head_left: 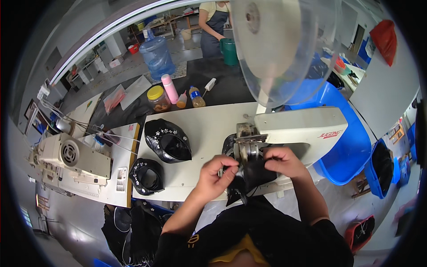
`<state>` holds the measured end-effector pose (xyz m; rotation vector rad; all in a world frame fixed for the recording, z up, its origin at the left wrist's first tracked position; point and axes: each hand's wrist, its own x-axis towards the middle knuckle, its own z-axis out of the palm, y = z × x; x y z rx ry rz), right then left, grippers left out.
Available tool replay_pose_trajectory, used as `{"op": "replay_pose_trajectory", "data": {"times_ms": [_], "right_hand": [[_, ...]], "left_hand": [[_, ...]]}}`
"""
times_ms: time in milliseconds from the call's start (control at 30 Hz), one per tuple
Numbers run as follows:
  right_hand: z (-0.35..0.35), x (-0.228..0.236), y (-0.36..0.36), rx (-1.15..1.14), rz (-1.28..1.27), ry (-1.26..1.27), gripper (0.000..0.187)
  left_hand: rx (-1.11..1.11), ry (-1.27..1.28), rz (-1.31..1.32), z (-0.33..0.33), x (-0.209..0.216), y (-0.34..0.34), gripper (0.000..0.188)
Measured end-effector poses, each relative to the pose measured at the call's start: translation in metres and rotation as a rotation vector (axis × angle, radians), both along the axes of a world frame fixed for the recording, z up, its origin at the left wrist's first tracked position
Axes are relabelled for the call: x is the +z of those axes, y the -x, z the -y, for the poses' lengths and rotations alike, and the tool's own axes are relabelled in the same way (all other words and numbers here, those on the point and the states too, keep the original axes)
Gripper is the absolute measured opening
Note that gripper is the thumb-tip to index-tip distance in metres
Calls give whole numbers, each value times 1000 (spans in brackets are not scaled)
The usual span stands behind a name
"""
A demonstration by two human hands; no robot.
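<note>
A black shoe upper [260,172] sits under the head of a cream sewing machine [300,120], between my two hands. My left hand [216,176] is closed in a pinch at its left edge, close to the machine's round metal parts [249,151]. On the other side, my right hand [284,163] pinches the upper's right edge, thumb below and fingers bent. Part of the upper hangs over the table's front edge toward my lap. Two more black uppers with white flower trim, one larger [167,140] and one smaller [147,176], lie on the white table left of my hands.
A second sewing machine [73,155] stands at the left. Behind the table are a yellow-lidded jar [159,99], a pink flask [170,89], bottles and a large water jug [157,58]. A blue tub [344,151] is at the right. A person [213,31] stands beyond, hand at a green pitcher.
</note>
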<state>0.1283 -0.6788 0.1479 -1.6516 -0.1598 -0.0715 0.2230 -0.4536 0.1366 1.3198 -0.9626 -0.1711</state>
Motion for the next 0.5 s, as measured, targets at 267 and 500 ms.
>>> {"op": "replay_pose_trajectory", "data": {"times_ms": [267,500], "right_hand": [[2,-35,-29,-279,66,-705,29],[21,-54,-70,-259,196,-736,25]], "left_hand": [[44,261,-330,53,11,-31,16],[22,-62,-338,71,13,-84,22]]}}
